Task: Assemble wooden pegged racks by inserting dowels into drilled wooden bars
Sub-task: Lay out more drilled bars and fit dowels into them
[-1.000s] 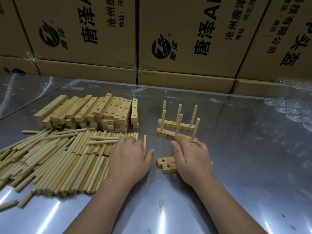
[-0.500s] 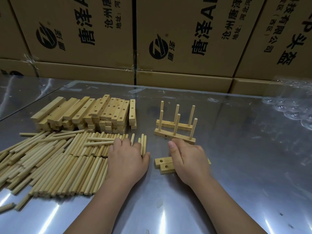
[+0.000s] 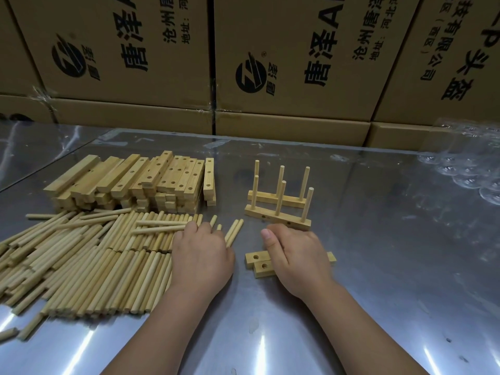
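Note:
Two short drilled wooden bars (image 3: 257, 259) lie side by side on the steel table (image 3: 392, 266). My right hand (image 3: 297, 255) lies over them, fingers curled down round their far side, thumb pointing away. My left hand (image 3: 201, 255) lies palm down on the right edge of a wide pile of dowels (image 3: 81, 255), its fingers curled over a few of them. Two dowels (image 3: 234, 231) stick out beyond its fingertips. Just behind my right hand stand two pegged racks (image 3: 276, 217), each with three upright dowels.
A stack of drilled bars (image 3: 135, 182) sits behind the dowel pile at the left. Cardboard boxes (image 3: 284, 63) wall off the back of the table. Clear bubble plastic (image 3: 470, 169) lies at the far right. Stray dowels (image 3: 8, 334) reach the front left edge.
My left hand has drawn a few dowels rightwards out of the pile; two now lie apart beside it. My right hand has stayed on the two bars.

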